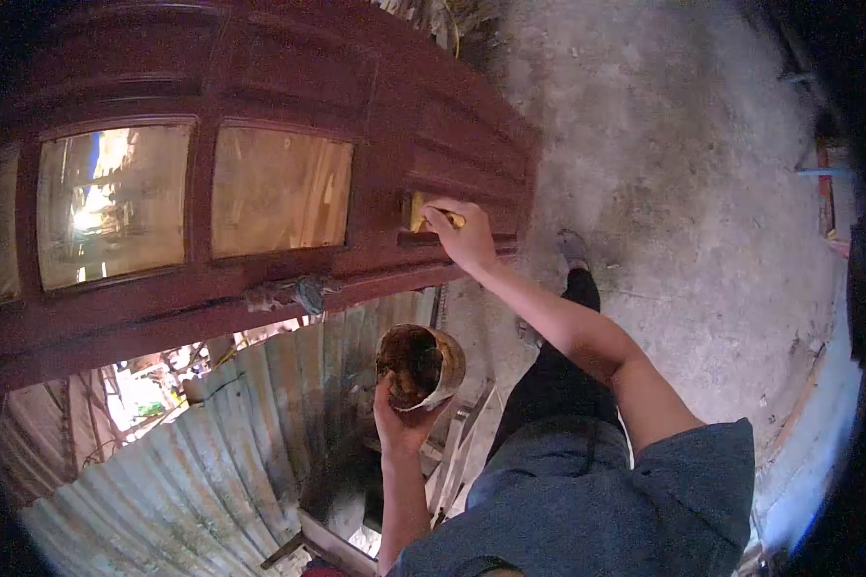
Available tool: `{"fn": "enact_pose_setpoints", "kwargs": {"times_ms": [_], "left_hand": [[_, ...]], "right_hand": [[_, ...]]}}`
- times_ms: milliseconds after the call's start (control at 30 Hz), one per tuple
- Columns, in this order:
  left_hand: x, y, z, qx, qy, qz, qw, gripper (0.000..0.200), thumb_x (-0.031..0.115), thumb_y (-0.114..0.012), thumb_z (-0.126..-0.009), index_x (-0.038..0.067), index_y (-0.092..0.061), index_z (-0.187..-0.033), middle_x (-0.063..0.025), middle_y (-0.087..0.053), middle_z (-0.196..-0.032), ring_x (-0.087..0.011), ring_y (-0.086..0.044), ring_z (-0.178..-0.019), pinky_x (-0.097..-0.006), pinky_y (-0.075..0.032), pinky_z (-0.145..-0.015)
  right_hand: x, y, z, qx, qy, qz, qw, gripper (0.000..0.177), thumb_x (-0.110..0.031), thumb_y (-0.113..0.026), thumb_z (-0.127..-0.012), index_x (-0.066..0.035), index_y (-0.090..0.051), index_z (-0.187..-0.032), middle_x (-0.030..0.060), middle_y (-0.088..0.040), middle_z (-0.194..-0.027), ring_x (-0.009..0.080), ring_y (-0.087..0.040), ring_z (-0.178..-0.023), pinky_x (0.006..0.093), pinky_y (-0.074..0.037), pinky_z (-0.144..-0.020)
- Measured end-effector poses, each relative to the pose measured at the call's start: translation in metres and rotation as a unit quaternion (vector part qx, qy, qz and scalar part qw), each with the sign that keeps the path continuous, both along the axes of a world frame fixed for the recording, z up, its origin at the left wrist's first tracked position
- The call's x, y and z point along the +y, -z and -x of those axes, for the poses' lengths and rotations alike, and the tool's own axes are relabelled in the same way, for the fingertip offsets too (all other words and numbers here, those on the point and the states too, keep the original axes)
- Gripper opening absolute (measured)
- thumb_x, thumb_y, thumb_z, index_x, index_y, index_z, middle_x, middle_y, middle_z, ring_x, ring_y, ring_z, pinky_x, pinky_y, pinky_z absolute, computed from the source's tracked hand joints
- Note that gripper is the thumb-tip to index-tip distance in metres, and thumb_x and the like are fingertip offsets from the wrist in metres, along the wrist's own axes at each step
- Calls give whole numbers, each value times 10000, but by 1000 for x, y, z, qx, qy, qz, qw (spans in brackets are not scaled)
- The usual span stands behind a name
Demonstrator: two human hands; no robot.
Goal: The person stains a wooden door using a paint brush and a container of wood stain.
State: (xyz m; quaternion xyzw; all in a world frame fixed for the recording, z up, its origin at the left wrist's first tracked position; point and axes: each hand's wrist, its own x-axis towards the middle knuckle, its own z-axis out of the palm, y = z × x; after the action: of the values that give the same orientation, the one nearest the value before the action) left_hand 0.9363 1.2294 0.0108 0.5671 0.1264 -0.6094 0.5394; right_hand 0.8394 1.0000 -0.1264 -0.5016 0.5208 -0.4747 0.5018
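Note:
My right hand [466,234] is closed around a yellow-handled paintbrush [417,211], held against the lower panel of a dark red wooden door [380,216]. Much of the brush is hidden by the fingers. Below and to the left, my left hand [404,424] grips a round paint can [446,370] from underneath and the side. The can tilts toward me, its inside coated in dark brown. Two glass panes [281,189] are set in the door to the left of the brush, and a door handle [308,294] sticks out at its near edge.
Corrugated metal sheeting [250,413] stands at the lower left, under the door's edge. Wooden pieces [464,438] and a dark seat-like object [342,495] are beside my body. Concrete floor [664,173] stretches to the right, with my shoe [573,247] on it.

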Motion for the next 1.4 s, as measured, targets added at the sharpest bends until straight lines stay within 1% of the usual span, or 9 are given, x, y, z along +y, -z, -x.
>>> {"fn": "enact_pose_setpoints", "kwargs": {"times_ms": [100, 400, 500, 600, 733, 800, 967, 1200, 1400], "left_hand": [[1, -7, 0, -27, -11, -62, 998, 601, 421, -517, -924, 122, -407, -1433, -142, -468, -1425, -373, -457, -1313, -620, -403, -1029], [27, -1, -7, -28, -19, -51, 998, 541, 424, -534, -902, 161, -489, -1372, -126, -516, -1386, -393, -469, -1289, -668, -334, -1055], [25, -2, -6, -11, -13, -46, 999, 533, 419, -521, -910, 161, -486, -1375, -125, -517, -1384, -396, -473, -1285, -672, -333, -1054], [20, -8, 0, -37, 4, -39, 999, 543, 429, -519, -910, 160, -482, -1380, -125, -513, -1391, -398, -473, -1285, -673, -338, -1051], [18, -5, 0, -27, -3, -38, 999, 558, 440, -533, -901, 165, -481, -1383, -126, -508, -1396, -399, -464, -1295, -673, -341, -1049], [17, -4, -3, -33, -3, -50, 998, 562, 438, -544, -896, 165, -481, -1383, -128, -506, -1399, -401, -460, -1299, -669, -340, -1052], [5, 1, 0, 12, -21, -56, 998, 639, 394, -581, -891, 140, -382, -1442, -140, -460, -1425, -375, -442, -1321, -618, -355, -1070], [-9, -7, 8, -30, 2, -22, 999, 568, 428, -564, -896, 163, -476, -1390, -130, -499, -1406, -378, -453, -1313, -650, -314, -1080], [-2, 7, -1, 21, 13, -36, 999, 622, 410, -570, -898, 150, -401, -1437, -138, -456, -1435, -380, -448, -1316, -619, -374, -1053]], "right_hand": [[11, 30, 4, -255, 16, -86, 963, 245, -216, -635, -935, -19, -719, -1053, 107, -731, -947, 182, -704, -815, 313, -557, -742], [48, 14, -18, -50, 12, -72, 996, 252, -183, -572, -993, 20, -692, -1082, 116, -704, -1028, 172, -671, -927, 282, -555, -879], [44, 23, -6, -365, 11, -159, 918, 228, -138, -554, -998, 26, -664, -1113, 141, -658, -1130, 201, -659, -987, 367, -550, -983], [18, 52, -3, -300, 126, -96, 941, 252, -197, -601, -973, -2, -692, -1103, 103, -717, -1016, 187, -687, -918, 300, -556, -816], [-30, 45, -17, -219, 129, -153, 955, 219, -133, -571, -989, 7, -674, -1122, 123, -675, -1108, 207, -663, -993, 326, -555, -940], [-31, 0, -12, 6, 78, -36, 996, 207, -131, -587, -979, -21, -696, -1116, 91, -709, -1024, 205, -667, -986, 279, -537, -875], [-26, 22, 5, -307, 82, -60, 946, 196, -181, -643, -921, -42, -725, -1031, 122, -731, -929, 222, -690, -782, 318, -528, -718], [-40, 24, -14, -51, 133, -6, 990, 190, -176, -645, -902, -27, -723, -992, 129, -726, -969, 218, -693, -911, 347, -524, -808], [-25, 8, 9, -265, 54, -40, 962, 226, -209, -645, -934, -30, -716, -1054, 106, -730, -947, 150, -685, -917, 305, -529, -762]]}}
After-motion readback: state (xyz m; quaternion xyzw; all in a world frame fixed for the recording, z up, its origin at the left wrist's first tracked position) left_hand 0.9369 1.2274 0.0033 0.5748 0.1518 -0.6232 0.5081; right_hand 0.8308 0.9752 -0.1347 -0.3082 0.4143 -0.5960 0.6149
